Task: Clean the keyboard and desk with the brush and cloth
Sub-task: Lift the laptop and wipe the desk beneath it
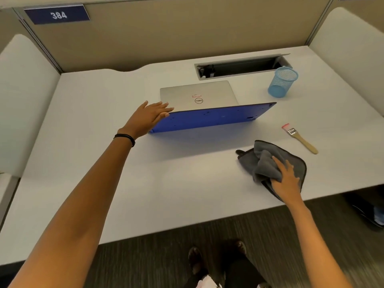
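A blue keyboard (209, 119) stands tilted on its long edge at the middle of the white desk (124, 183), its underside facing me. My left hand (148, 117) holds its upper left corner, with the fingers over the top edge and the thumb on the blue underside. My right hand (287, 179) presses flat on a bunched grey cloth (268, 161) near the desk's front edge on the right. A small brush (300, 139) with a wooden handle lies on the desk beyond the cloth, untouched.
A shut silver laptop (197, 94) lies just behind the keyboard. A blue mesh pen cup (282, 82) stands at the back right beside an open cable slot (239, 67). White side panels (25, 100) and a beige back partition enclose the desk.
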Demonstrator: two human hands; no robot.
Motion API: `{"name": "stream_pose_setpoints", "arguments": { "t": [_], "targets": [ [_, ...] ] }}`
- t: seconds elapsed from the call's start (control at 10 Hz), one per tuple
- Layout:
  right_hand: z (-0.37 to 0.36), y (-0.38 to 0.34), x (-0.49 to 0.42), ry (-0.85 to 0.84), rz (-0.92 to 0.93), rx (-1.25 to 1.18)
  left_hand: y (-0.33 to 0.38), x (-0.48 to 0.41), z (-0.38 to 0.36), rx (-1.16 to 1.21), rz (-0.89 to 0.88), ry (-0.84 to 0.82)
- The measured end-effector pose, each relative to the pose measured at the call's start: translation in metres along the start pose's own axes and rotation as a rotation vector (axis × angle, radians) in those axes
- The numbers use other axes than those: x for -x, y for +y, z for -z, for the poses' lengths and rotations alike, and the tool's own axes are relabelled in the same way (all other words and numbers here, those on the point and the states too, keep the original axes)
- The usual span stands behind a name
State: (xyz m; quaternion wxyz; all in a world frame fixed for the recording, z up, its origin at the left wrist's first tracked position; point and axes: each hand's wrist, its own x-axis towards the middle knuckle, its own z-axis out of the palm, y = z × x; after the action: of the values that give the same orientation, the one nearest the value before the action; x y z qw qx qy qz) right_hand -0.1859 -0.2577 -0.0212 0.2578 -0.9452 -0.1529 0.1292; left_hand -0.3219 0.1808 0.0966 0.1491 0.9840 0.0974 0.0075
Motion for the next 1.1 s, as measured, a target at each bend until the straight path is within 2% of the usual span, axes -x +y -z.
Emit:
{"name": "stream_pose_setpoints", "arguments": {
  "t": [0.2,0.5,0.7,0.9,1.0,1.1],
  "targets": [
    [-0.020,-0.049,-0.003,-0.056,0.098,0.076,-0.004,-0.002,-0.001,-0.002,-0.001,0.020],
    [-0.090,-0.150,0.038,-0.301,0.456,0.289,-0.009,-0.005,-0.006,-0.006,-0.019,0.053],
    [-0.121,-0.187,0.080,-0.487,0.730,0.305,-0.008,-0.005,-0.006,-0.010,-0.018,0.047],
    [-0.132,-0.218,0.108,-0.643,1.058,0.173,-0.006,-0.002,-0.006,0.006,-0.014,0.034],
    [-0.132,-0.218,0.106,-0.697,1.118,0.158,-0.006,0.001,-0.007,0.030,-0.011,0.030],
    [-0.107,-0.208,0.095,-0.681,1.025,0.088,-0.003,0.006,-0.007,0.097,-0.023,0.028]
  ]
}}
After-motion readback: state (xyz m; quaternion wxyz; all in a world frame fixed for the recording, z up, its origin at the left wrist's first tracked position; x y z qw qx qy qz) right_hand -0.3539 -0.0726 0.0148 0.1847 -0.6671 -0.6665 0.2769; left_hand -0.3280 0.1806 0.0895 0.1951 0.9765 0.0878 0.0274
